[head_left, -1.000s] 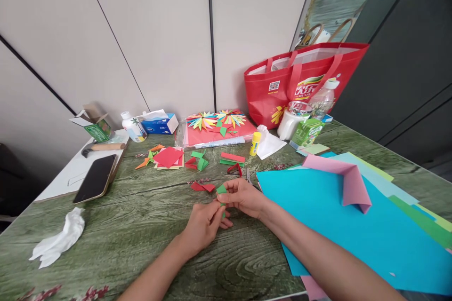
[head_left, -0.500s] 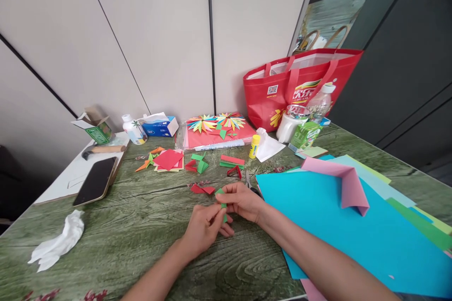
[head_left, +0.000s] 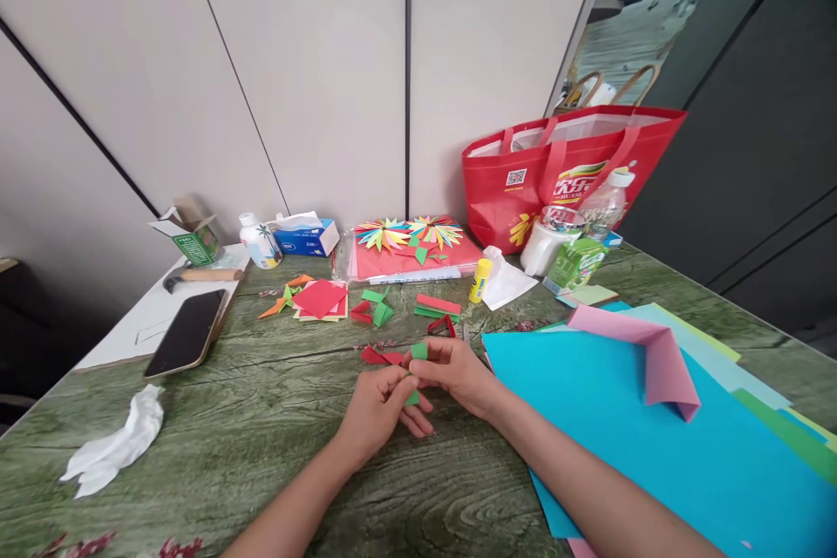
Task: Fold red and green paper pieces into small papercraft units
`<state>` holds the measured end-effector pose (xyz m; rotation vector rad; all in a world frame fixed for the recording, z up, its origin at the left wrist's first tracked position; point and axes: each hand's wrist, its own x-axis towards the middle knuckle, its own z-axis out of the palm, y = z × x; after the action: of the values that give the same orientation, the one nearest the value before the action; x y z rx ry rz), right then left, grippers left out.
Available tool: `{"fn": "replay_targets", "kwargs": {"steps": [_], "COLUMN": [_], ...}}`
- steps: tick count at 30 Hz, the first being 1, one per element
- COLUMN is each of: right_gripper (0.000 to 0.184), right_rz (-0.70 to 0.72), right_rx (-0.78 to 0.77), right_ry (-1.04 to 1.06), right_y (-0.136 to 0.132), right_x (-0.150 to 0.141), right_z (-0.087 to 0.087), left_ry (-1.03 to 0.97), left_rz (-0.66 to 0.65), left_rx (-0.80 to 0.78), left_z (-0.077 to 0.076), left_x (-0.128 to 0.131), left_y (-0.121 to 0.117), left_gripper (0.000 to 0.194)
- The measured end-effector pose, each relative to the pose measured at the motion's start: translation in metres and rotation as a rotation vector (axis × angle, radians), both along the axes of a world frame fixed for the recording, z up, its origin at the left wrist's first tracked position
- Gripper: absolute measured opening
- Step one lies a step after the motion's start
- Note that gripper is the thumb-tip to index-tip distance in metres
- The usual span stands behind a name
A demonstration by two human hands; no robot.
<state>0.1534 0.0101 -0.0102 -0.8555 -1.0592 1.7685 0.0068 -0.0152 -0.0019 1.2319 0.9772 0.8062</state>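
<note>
Both my hands meet at the middle of the green wood-grain table (head_left: 228, 445), pinching a small folded green paper piece (head_left: 418, 352). My left hand (head_left: 379, 410) grips its lower part with curled fingers. My right hand (head_left: 454, 370) pinches its upper end between thumb and fingers. A folded red paper piece (head_left: 381, 357) lies on the table just behind my hands.
Large sheets of blue paper (head_left: 628, 418) with a folded pink sheet (head_left: 660, 349) cover the right. Behind lie red and green paper pieces (head_left: 376, 309), a glue stick (head_left: 479, 279), colourful paper stars (head_left: 409, 234), a red bag (head_left: 562, 166). A phone (head_left: 188, 333) and crumpled tissue (head_left: 118, 445) lie left.
My hands stay together on the green piece, with small shifts of the fingers. The camera has turned slightly, shifting the scene right.
</note>
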Motion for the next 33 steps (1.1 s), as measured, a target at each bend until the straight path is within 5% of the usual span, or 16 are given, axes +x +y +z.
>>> {"fn": "replay_targets", "kwargs": {"steps": [12,23,33], "right_gripper": [0.029,0.031,0.029], "right_rz": [-0.11,-0.184,-0.208], "right_rx": [0.011,0.147,0.204], "right_ry": [-0.012,-0.157,-0.104], "right_y": [0.001,0.003,0.001], "right_x": [-0.002,-0.004,-0.005], "right_z": [-0.003,-0.007,-0.003], "left_ry": [-0.007,-0.057,-0.022], "left_rz": [0.114,0.061,0.256], "left_rx": [0.039,-0.018,0.051], "left_z": [-0.003,0.002,-0.002], "left_x": [-0.003,-0.004,-0.005], "left_y": [0.01,0.009,0.012], "left_gripper": [0.032,0.028,0.024]}}
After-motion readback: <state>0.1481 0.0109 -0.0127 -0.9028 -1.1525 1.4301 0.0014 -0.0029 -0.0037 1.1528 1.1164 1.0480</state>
